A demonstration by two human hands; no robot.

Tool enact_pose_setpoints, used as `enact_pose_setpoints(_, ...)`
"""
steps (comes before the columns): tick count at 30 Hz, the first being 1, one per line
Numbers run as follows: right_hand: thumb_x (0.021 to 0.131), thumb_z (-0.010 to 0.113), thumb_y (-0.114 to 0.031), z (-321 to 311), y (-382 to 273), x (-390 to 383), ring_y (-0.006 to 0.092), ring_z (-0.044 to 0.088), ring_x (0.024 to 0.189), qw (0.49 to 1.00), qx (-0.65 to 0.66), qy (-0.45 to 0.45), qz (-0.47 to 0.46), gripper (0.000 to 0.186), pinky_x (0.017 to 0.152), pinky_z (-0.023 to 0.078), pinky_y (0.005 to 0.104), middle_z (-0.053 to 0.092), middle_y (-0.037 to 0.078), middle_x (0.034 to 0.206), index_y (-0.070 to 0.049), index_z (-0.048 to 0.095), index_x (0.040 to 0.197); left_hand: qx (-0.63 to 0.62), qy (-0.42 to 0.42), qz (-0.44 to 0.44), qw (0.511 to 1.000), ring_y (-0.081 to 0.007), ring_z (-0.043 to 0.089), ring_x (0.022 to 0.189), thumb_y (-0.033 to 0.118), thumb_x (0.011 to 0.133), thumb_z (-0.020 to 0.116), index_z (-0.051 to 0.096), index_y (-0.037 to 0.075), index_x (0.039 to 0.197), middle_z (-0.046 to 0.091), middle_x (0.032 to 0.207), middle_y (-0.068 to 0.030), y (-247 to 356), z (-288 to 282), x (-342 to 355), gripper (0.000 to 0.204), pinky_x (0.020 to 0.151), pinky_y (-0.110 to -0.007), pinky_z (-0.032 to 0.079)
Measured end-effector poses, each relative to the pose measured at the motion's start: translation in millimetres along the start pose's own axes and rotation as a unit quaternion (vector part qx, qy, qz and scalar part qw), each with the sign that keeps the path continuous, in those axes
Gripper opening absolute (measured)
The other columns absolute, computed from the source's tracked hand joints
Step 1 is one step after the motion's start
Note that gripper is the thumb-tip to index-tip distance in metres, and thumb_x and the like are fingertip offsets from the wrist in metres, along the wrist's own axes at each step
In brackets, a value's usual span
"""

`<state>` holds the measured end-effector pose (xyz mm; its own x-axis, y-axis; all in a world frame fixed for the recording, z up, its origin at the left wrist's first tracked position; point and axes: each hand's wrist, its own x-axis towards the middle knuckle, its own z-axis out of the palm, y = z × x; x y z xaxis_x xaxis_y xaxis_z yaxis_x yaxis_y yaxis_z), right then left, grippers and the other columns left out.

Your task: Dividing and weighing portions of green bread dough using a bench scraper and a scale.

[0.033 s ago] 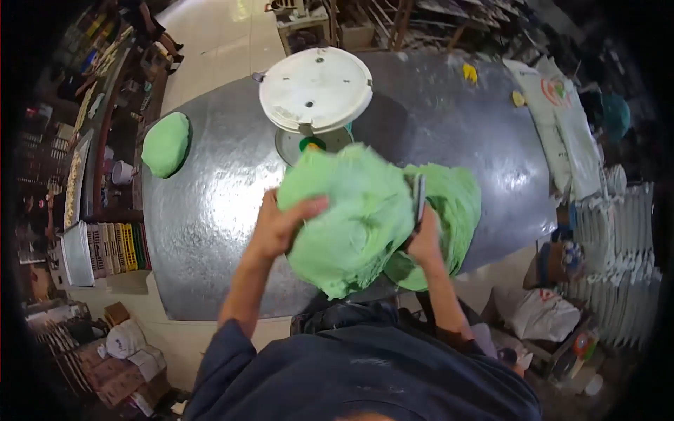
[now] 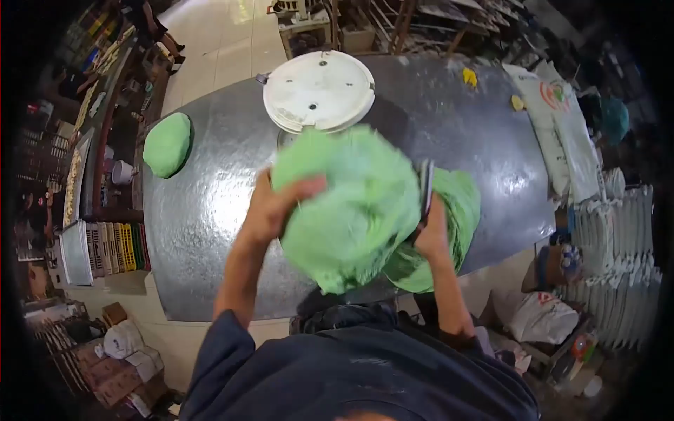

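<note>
**Big green lump [image 2: 347,217] takes centre stage at the tabletop's [image 2: 186,259] near edge**

And what a handful this is! By its bulk I'd call it heavy; by its ragged, doughy surface, soft, likely a bit tacky rather than slippery. It won't shatter, but pinch one corner and I'd expect it to stretch or tear. Best hold? Broad palms low on both flanks, fingers spread underneath.

Look at the left hand [image 2: 270,207]: half open, curved round the lump's left flank, thumb pressed on top, the other fingers mostly out of sight. Over on the opposite flank, the right hand [image 2: 432,228] is closed round a flat tool [image 2: 426,184], metal and dark, standing edge-up against the green. Its fingertips? Hidden from here, so I can't tell how much of the lump they bear.

So the lump sits squarely between the two hands, before the white round plate [image 2: 319,91] near the far edge. It looks lifted, though its underside is hidden. Just beyond the right hand, toward the right edge, slumps a second green mass [image 2: 463,217]; up by the far left corner rests a small green piece [image 2: 167,145].
</note>
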<state>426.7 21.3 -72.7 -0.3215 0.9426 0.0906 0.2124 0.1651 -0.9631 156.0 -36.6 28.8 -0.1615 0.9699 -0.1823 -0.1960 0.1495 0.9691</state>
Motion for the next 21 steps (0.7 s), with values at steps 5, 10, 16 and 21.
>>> enact_pose_setpoints(5, 0.073, 0.058, 0.002, -4.0, -83.8, 136.6, 0.0270, 0.062, 0.082, 0.986, -0.100, 0.099, -0.084, 0.040, 0.076, 0.048, 0.0377, 0.063, 0.015, 0.085, 0.001, 0.052, 0.112, -0.084, 0.005, 0.145, 0.986, -0.0149, 0.061, 0.089, 0.032, 0.087, 0.057, 0.063, 0.002, 0.108, 0.064, 0.098, -0.0082, 78.2, -19.8, 118.0, 0.036, 0.079, -0.028, 0.049)
enact_pose_setpoints(10, 0.074, 0.062, -0.010, 29.4, -72.6, 252.6, 0.0405, 0.062, 0.089, 0.943, -0.294, 0.121, -0.101, 0.038, 0.079, 0.048, 0.0426, 0.064, 0.023, 0.094, 0.000, 0.054, 0.110, -0.161, 0.022, 0.113, 0.980, -0.0171, 0.064, 0.081, 0.035, 0.078, 0.070, 0.064, -0.004, 0.102, 0.066, 0.095, -0.0105, 5.6, -78.8, 235.1, 0.046, 0.073, -0.031, 0.052)
enact_pose_setpoints(16, 0.079, 0.063, -0.015, 67.8, -36.9, 306.3, 0.0445, 0.062, 0.089, 0.880, -0.421, 0.175, -0.131, 0.046, 0.075, 0.047, 0.0529, 0.064, 0.026, 0.092, -0.009, 0.047, 0.121, -0.274, 0.272, 0.175, 0.906, -0.0238, 0.053, 0.113, 0.037, 0.088, 0.063, 0.045, -0.008, 0.128, 0.053, 0.125, -0.0177, -61.2, -10.4, 180.5, 0.063, 0.098, -0.033, 0.039)
enact_pose_setpoints(21, 0.085, 0.063, -0.031, 74.9, -12.9, 337.8, 0.0502, 0.056, 0.096, 0.869, -0.288, 0.373, -0.149, 0.074, 0.082, 0.046, 0.0522, 0.057, 0.033, 0.108, 0.007, 0.026, 0.137, -0.215, 0.281, 0.189, 0.916, -0.0248, 0.037, 0.127, 0.039, 0.093, 0.056, 0.023, -0.005, 0.142, 0.036, 0.141, -0.0180, -58.9, 18.9, 142.6, 0.073, 0.107, -0.032, 0.026)
